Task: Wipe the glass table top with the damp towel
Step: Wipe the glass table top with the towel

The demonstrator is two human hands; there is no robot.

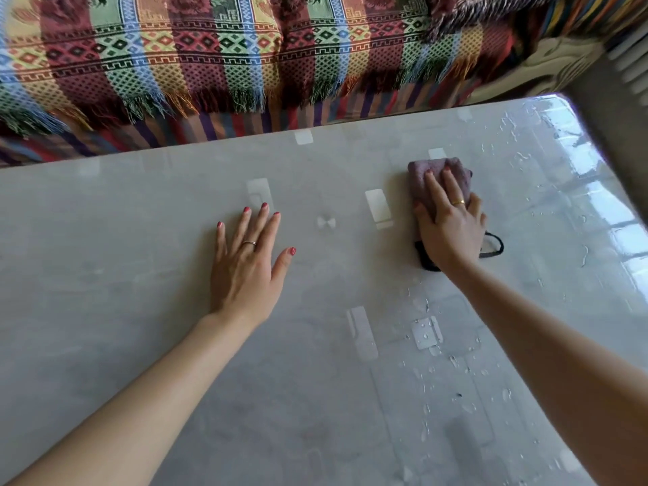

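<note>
Bright daylight; window glare on the glass table top [578, 212]; edges warped.

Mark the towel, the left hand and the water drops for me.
towel [419, 171], head view, bare far corner.
left hand [245, 268], head view, back of hand.
water drops [426, 326], head view, cluster near the right forearm.

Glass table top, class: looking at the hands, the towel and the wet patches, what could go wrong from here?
1. Water droplets lie near the right hand; strokes kept far from them may leave them to dry as spots.
2. The left hand lies flat on the glass table top and may leave prints.
3. The towel is bunched, so it may only smear water.
</note>
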